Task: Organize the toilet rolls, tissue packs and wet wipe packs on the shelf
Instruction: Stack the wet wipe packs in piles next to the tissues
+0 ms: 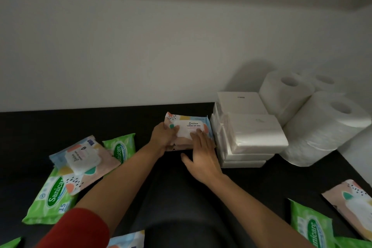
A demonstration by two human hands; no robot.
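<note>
While flat, pack (189, 125) in left hand (164, 137)

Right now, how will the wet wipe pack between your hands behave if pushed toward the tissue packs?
The wet wipe pack looks like a soft pouch, so it probably flexes, stiffer at its white lid. Its glossy film may slip over the apparent lower pack. Flat: unlikely to roll.
</note>
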